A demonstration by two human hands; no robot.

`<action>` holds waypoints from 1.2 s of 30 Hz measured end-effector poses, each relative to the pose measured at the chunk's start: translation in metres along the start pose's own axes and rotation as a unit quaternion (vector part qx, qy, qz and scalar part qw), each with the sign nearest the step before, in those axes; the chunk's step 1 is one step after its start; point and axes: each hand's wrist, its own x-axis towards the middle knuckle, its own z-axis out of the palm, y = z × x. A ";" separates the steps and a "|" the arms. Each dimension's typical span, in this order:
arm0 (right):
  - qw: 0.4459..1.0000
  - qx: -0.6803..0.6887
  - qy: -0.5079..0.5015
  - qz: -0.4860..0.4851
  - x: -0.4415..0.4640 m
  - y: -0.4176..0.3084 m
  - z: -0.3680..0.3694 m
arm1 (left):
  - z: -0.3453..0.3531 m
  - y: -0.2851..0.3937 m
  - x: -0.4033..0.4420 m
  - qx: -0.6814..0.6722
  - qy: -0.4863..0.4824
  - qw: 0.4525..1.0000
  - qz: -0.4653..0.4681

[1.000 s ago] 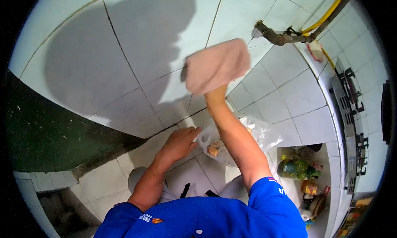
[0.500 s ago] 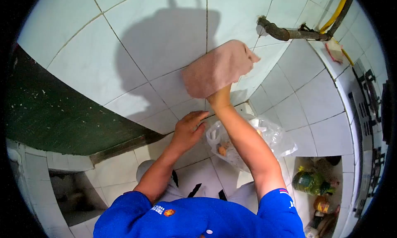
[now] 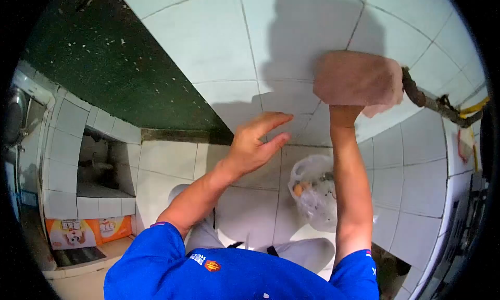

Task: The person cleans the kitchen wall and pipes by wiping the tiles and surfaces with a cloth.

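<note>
A pink cloth (image 3: 359,78) lies against the white tiled wall (image 3: 208,50). It covers my right hand (image 3: 346,112), so that only the base of the hand and the wrist show below its lower edge. The fingers are hidden under the cloth. My left hand (image 3: 255,144) is held up in front of the lower wall, holding nothing, its fingers stretched out and the thumb apart. Under my right forearm, a clear plastic bag (image 3: 312,203) with some round brownish things in it stands on the tiled floor (image 3: 245,211).
A dark metal pipe (image 3: 432,104) juts from the wall just right of the cloth. To the left is a dark green panel (image 3: 120,76), with a tiled recess (image 3: 99,164) below it. An orange printed box (image 3: 86,231) lies lower left. A tiled counter (image 3: 416,180) runs along the right.
My right hand has moved right along the wall with the cloth, near the pipe. My left hand has risen a little, fingers still out. The view has turned, showing more of the left side.
</note>
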 end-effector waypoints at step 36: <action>0.961 -0.009 -0.080 -0.264 0.038 -0.228 -0.002 | -0.098 -0.096 -0.014 0.070 0.045 0.935 0.344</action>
